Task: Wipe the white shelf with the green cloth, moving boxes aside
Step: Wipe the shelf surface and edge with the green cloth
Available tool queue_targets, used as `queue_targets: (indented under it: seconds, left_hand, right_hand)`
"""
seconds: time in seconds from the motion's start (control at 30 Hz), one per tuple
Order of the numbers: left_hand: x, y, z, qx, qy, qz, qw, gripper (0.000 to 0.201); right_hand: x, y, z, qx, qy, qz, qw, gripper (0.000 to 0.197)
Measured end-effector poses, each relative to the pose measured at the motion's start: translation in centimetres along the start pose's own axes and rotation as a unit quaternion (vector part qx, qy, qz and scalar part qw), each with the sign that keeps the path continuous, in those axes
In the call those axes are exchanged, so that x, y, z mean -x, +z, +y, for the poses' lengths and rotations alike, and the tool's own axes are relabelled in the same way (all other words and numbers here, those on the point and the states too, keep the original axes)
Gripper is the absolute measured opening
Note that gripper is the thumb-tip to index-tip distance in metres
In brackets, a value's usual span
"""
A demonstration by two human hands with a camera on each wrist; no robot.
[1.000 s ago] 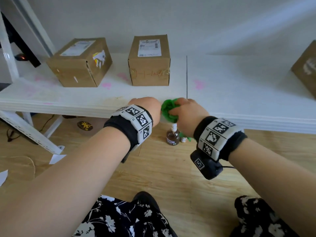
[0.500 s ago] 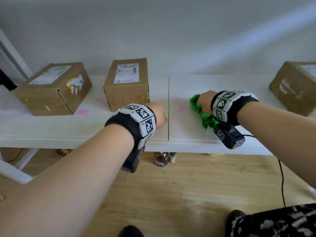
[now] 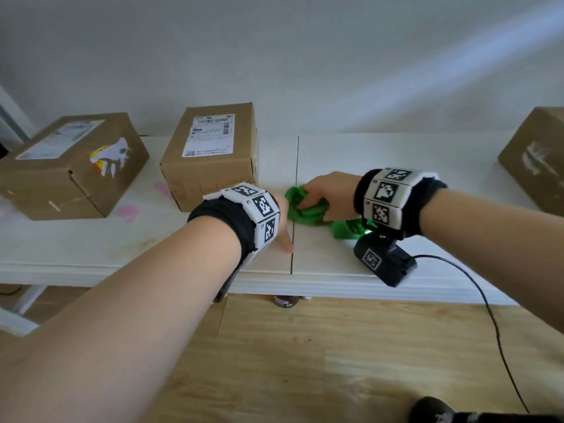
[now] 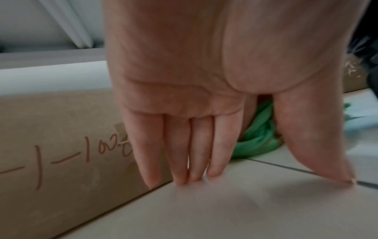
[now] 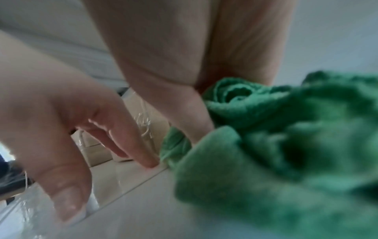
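The right hand (image 3: 328, 195) is clutching the bunched green cloth (image 3: 308, 209) and pressing it onto the white shelf (image 3: 396, 154), just right of the seam (image 3: 295, 190). The left hand (image 4: 184, 100) is resting straight-fingered on the shelf, holding nothing, fingertips beside the middle cardboard box (image 3: 210, 157). 2 more cardboard boxes are sitting at far left (image 3: 70, 169) and far right (image 3: 537, 160)

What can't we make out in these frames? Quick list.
- Left hand: head view, wristband hides the fingers.
- Right hand fingers: head view, buried in the green cloth.
- Box at right: head view, cut off by the frame edge.
- Bottle: head view, mostly hidden under the shelf.
- Box label: print too small.
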State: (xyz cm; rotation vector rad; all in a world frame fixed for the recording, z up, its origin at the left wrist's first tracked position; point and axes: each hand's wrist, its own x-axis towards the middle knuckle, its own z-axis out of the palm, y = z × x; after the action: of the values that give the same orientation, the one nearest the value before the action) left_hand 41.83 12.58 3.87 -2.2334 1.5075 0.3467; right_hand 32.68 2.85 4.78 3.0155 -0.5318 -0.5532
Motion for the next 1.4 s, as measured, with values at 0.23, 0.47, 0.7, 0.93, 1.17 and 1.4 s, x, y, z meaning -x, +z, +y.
queue_targets:
  seconds: [0.23,0.47,0.7,0.93,1.17,1.4]
  left_hand:
    - [0.4,0.1,-0.6,0.023,-0.008,-0.006,1.000,0.055]
    - [1.7,0.6,-1.1,0.051,0.004,0.016,0.999,0.062]
    - [3.0,1.5,-0.8,0.045,-0.005,-0.001,0.999,0.075]
    - [3.4,-0.8,0.4,0.080,0.002,0.021,0.997,0.066]
    - [1.4,-4.1,4.0,0.105,0.027,0.052,0.993,0.063]
    - [-1.0,-5.8,9.0,0.122,0.062,0.038,0.990,0.061]
  right_hand:
    - [-0.1,-0.5,6.0,-0.015,0.198,-0.011,0.980,0.021]
    - [-1.2,1.0,-1.8,-0.115,0.102,0.027,0.988,0.019]
    - [3.7,1.1,0.6,0.024,0.104,-0.054,0.993,0.031]
    - [3.8,2.7,3.0,0.032,0.207,-0.050,0.976,0.029]
    - [8.4,3.0,4.7,0.007,0.191,-0.075,0.979,0.063]
    - [10.0,5.1,13.7,-0.021,0.289,-0.078,0.954,0.044]
